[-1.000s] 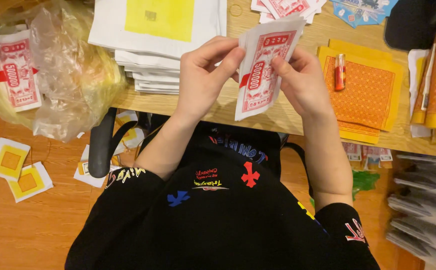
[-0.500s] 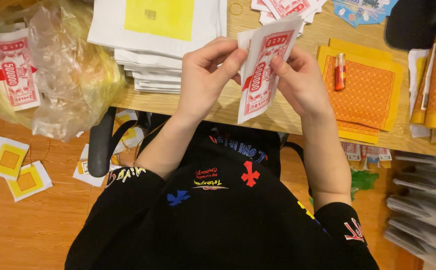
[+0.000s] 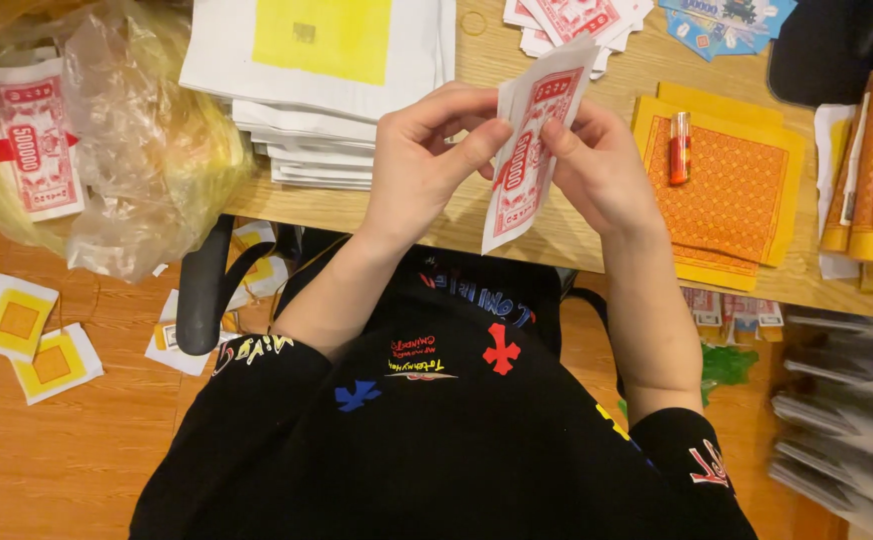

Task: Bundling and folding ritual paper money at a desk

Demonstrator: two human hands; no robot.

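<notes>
Red-and-white paper slip (image 3: 527,150) stands tall between both hands, left hand (image 3: 427,165) and right hand (image 3: 597,165) each pinching one side.

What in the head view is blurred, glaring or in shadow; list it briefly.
Head view: warm, even indoor light; the red-and-white paper slips pinched between the left hand and right hand are sharp enough, slightly soft at the edges; the clear plastic bag shows pale glare; the grey stacks at lower right lie dim and blurred.
</notes>
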